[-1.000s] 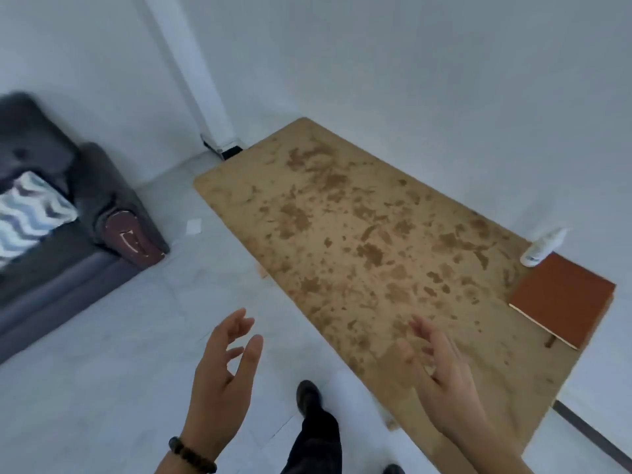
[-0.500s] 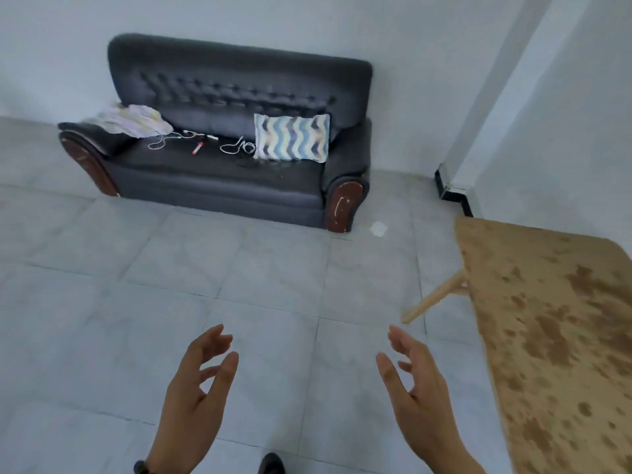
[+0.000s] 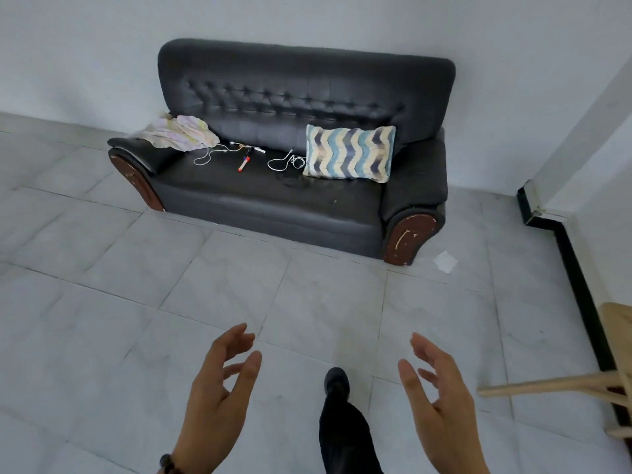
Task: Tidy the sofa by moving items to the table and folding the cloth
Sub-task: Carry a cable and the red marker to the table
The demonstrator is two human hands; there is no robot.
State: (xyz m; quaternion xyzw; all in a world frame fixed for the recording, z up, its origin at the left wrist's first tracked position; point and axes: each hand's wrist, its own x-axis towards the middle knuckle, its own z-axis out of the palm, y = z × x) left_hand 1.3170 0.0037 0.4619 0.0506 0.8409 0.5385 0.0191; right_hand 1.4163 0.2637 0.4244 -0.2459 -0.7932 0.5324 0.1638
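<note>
1. Fingers (image 3: 239,340) of the left hand (image 3: 219,401) are spread and loosely curled, holding nothing; the right hand (image 3: 441,408) mirrors it, palm inward, empty.
2. Both hands hang over the tiled floor (image 3: 102,336), well apart from the sofa (image 3: 307,97).
3. On the sofa's arm lies a crumpled cloth (image 3: 178,133).
4. White cables (image 3: 205,159) and a red marker (image 3: 244,162) lie on the seat, with a zigzag cushion (image 3: 349,153) to their right.
5. At the right edge, a table (image 3: 615,323) corner shows.
</note>
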